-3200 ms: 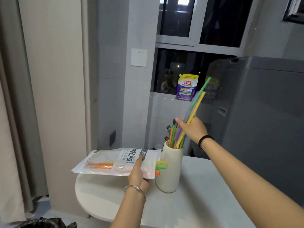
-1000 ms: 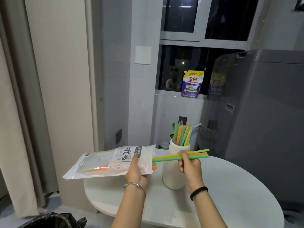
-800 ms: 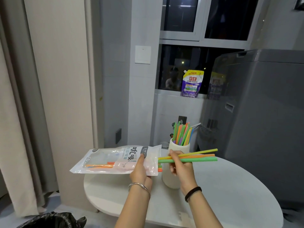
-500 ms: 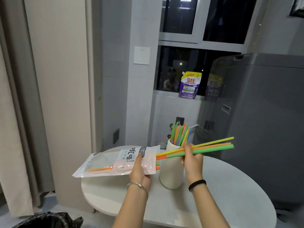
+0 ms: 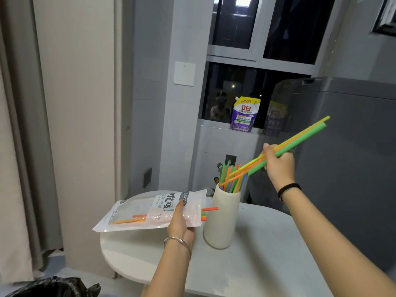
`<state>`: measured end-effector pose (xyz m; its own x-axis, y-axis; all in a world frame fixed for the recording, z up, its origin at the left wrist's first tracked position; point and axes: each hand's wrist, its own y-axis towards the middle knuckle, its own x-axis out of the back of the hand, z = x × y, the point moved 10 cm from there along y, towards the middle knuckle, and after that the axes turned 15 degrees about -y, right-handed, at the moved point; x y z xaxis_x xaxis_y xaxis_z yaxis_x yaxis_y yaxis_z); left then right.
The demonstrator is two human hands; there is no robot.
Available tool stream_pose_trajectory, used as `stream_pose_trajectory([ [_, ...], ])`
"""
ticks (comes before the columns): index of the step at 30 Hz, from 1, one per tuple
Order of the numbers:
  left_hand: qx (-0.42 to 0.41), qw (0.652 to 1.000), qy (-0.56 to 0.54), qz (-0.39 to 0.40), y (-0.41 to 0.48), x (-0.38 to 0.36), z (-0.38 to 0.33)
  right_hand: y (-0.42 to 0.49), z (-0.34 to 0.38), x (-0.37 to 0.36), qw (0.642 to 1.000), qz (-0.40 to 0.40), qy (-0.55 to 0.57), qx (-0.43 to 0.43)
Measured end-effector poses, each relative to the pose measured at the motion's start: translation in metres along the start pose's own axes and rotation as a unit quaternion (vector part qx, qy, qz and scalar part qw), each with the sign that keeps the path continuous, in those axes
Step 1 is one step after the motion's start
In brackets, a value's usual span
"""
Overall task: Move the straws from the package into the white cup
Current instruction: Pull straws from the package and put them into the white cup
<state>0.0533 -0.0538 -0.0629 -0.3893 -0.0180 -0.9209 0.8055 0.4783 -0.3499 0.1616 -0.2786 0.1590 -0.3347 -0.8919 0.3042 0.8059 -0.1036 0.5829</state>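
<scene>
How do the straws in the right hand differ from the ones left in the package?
The straws in the right hand, a bunch, slant steeply in open air, lower ends over the white cup. The straws in the package, held by the left hand, lie nearly level, only their tips poking out. Both include green and orange.

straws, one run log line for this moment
right hand: holds straws tilted toward white cup | left hand: holds package | package: straws remain

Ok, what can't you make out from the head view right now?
- Straw count left in the package: printing and the left hand cover them.
- Cup inside: its wall hides the straws' lower ends.
- Right hand grip on its straws: fingers face away.
- Table near edge: cut off.
</scene>
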Motion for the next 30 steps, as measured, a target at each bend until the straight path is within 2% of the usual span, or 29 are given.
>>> stream_pose_trajectory([
  [5,-0.004,1.000,0.005,-0.010,-0.001,0.000,0.003,0.004,0.013,-0.021,0.993,0.033,-0.100,0.045],
  [12,-0.005,1.000,0.007,-0.009,0.001,-0.001,-0.001,0.007,0.033,-0.044,0.964,0.063,-0.243,0.090],
  [20,-0.005,1.000,0.012,0.007,-0.002,-0.006,-0.002,0.023,0.038,-0.038,0.971,0.052,-0.222,0.071],
  [27,-0.008,1.000,0.011,-0.011,-0.004,-0.003,0.002,0.014,0.026,-0.068,0.959,0.118,-0.246,0.079],
  [30,-0.006,1.000,0.008,-0.006,-0.002,-0.004,0.002,0.008,0.015,-0.085,0.941,0.173,-0.282,0.076],
])
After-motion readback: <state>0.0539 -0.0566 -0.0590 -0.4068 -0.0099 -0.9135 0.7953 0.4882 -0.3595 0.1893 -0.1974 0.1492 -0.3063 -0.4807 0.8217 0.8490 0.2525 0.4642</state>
